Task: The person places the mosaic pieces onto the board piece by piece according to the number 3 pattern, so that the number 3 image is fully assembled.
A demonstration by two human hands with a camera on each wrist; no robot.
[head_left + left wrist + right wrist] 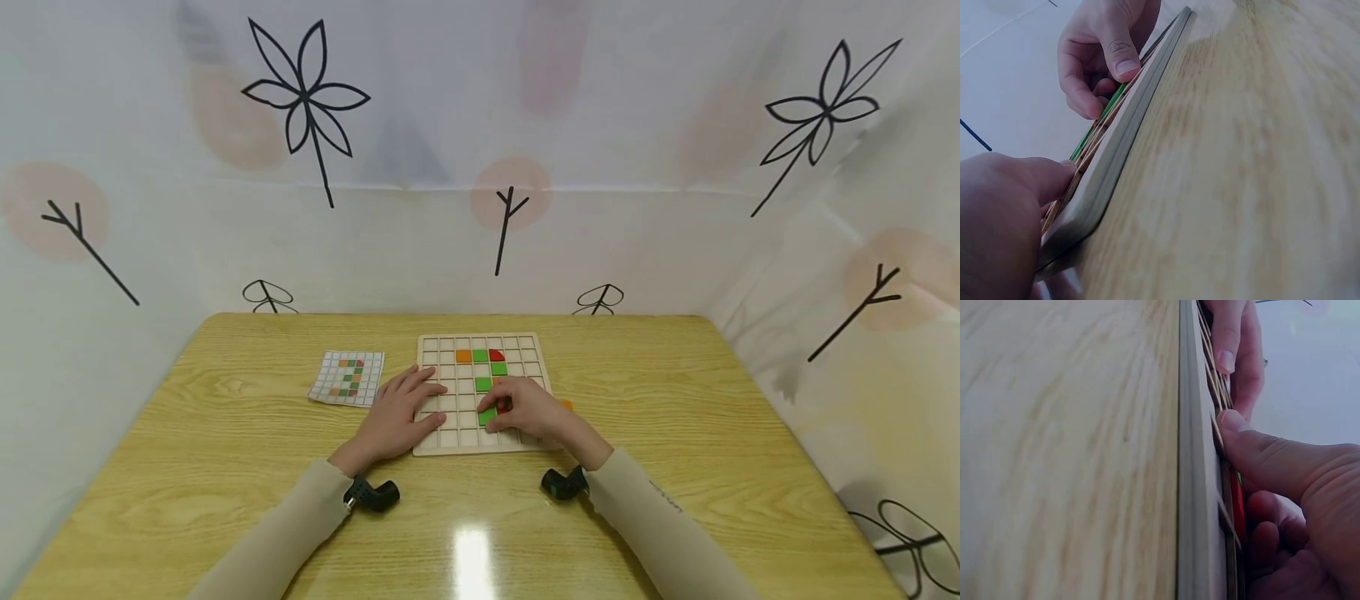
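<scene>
A pale wooden grid board (450, 437) lies on the table. My left hand (397, 417) rests on its left edge with fingers spread over the squares. My right hand (532, 408) pinches a green tile (487, 417) between thumb and finger at the lower middle of the grid. Beside that tile a red tile (1237, 506) shows under the curled fingers. Higher on the board sit an orange tile (463, 356), a green tile (480, 356) and a red rounded tile (497, 355), with further green tiles below them. My right hand hides part of the pattern.
A paper card (347, 377) with a printed coloured grid pattern lies left of the board. An orange piece (566, 405) peeks out beyond my right wrist. The wooden table (225, 433) runs back to a patterned white cloth (420, 242).
</scene>
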